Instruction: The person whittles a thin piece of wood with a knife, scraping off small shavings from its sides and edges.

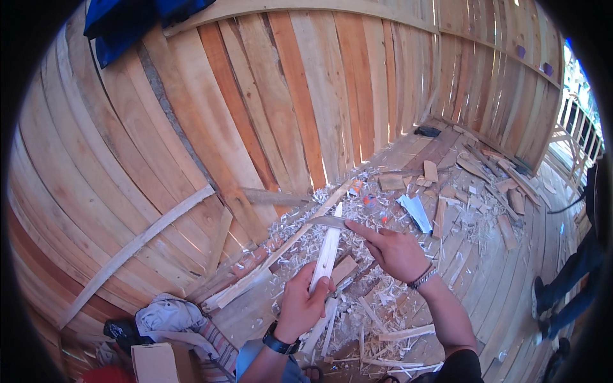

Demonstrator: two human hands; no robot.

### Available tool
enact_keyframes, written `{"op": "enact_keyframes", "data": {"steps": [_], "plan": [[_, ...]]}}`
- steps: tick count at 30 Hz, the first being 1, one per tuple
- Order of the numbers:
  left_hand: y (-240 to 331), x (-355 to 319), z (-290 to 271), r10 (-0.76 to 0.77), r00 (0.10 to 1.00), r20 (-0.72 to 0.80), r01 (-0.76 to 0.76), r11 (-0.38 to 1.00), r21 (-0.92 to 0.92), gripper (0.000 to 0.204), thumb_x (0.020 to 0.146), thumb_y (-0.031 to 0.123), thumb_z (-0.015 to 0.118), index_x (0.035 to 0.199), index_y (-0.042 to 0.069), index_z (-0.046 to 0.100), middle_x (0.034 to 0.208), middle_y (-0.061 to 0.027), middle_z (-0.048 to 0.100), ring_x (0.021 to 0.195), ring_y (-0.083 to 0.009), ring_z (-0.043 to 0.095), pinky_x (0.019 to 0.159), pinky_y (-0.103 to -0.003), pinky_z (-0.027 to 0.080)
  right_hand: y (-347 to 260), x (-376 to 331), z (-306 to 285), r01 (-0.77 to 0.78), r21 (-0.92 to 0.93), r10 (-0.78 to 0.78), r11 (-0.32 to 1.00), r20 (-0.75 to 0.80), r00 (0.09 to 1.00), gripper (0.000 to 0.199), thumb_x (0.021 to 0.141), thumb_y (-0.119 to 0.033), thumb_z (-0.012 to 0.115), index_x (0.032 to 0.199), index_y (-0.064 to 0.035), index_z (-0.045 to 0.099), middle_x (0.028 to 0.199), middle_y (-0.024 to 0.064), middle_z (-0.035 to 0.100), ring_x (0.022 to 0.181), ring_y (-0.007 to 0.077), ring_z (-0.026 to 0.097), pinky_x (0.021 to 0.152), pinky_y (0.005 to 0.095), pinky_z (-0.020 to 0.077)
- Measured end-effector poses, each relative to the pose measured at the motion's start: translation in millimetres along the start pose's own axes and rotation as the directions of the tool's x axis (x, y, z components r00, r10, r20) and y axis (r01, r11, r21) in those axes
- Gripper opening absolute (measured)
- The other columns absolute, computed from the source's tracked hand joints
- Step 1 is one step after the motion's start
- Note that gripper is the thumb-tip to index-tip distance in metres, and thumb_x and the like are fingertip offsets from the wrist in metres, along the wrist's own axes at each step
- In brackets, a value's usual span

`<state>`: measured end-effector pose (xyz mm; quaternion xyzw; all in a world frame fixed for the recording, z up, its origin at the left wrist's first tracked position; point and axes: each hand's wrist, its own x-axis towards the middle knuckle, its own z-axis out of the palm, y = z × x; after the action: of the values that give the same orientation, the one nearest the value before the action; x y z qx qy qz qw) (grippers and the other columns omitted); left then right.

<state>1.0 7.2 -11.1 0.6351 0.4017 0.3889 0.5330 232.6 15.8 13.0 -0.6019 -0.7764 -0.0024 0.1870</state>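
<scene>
My left hand [302, 304], with a dark watch at the wrist, is closed around the lower part of a pale wooden stick [328, 250]. The stick points up and away from me, and its far end narrows to a point. My right hand [397, 254], a bracelet at its wrist, grips a knife whose handle is mostly hidden by the fingers. The knife blade [327, 221] lies across the stick just below its tip, with the index finger stretched along it. Beneath both hands, curled wood shavings [389, 300] cover the floor.
A vertical plank wall [255, 96] rises ahead and to the left. Wood offcuts [504, 179] lie in the far corner, near a light blue piece [415, 212]. A cardboard box [155, 362] and a bundle of cloth [169, 316] sit at lower left. Another person's legs [571, 281] stand at right.
</scene>
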Motion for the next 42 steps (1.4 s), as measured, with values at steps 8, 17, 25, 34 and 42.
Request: {"op": "enact_keyframes", "data": {"steps": [8,17,25,34,42], "plan": [[0.0,-1.8,3.6,-0.013,1.0,0.013,0.013,0.998,-0.054,0.022,0.099,0.004,0.048,0.119,-0.003,0.053,0.08,-0.0036,0.062,0.043,-0.0056,0.051,0.037,-0.021,0.039,-8.3,0.8,1.9,-0.132,0.023,0.132,0.991,-0.006,0.991,0.059,0.094,-0.018,0.057,0.148,-0.0328,0.037,0.073,0.0147,0.063,0.067,0.0354,0.066,0.063,0.0448,0.0546],[5.2,-3.6,4.4,-0.041,0.999,-0.001,0.041,0.996,-0.078,0.02,0.097,0.006,0.052,0.115,-0.002,0.055,0.078,-0.003,0.062,0.047,-0.0064,0.052,0.04,-0.023,0.041,1.1,-10.7,4.9,0.081,0.144,-0.085,0.986,0.02,0.996,0.06,0.095,-0.02,0.053,0.15,-0.0331,0.032,0.072,0.0154,0.064,0.064,0.0347,0.066,0.059,0.0464,0.0556],[2.4,-4.7,3.5,-0.05,0.999,-0.012,0.049,0.996,-0.073,0.021,0.097,0.006,0.052,0.116,-0.003,0.055,0.077,-0.003,0.062,0.047,-0.0065,0.052,0.04,-0.023,0.042,-9.8,-14.5,-1.5,0.032,0.206,-0.051,0.978,0.086,0.995,0.057,0.096,-0.019,0.055,0.149,-0.0306,0.036,0.077,0.017,0.065,0.067,0.0341,0.066,0.063,0.0459,0.0538],[2.0,-5.5,4.4,-0.027,1.0,0.002,0.027,0.998,-0.063,0.022,0.097,0.006,0.052,0.117,-0.003,0.055,0.077,-0.0031,0.063,0.047,-0.007,0.053,0.039,-0.024,0.042,3.4,-4.7,-2.9,0.049,0.158,-0.055,0.986,0.035,0.998,0.06,0.096,-0.023,0.054,0.151,-0.0324,0.031,0.076,0.0164,0.065,0.067,0.0356,0.066,0.062,0.0459,0.0546],[3.2,-5.3,5.6,-0.047,0.999,0.008,0.048,0.998,-0.047,0.021,0.097,0.006,0.052,0.116,-0.003,0.055,0.077,-0.0032,0.063,0.046,-0.0068,0.052,0.04,-0.024,0.042,5.1,-8.5,6.4,-0.006,0.085,0.002,0.996,0.052,0.999,0.066,0.095,-0.023,0.055,0.153,-0.0345,0.026,0.073,0.0151,0.063,0.066,0.0326,0.067,0.058,0.0461,0.0557]]}}
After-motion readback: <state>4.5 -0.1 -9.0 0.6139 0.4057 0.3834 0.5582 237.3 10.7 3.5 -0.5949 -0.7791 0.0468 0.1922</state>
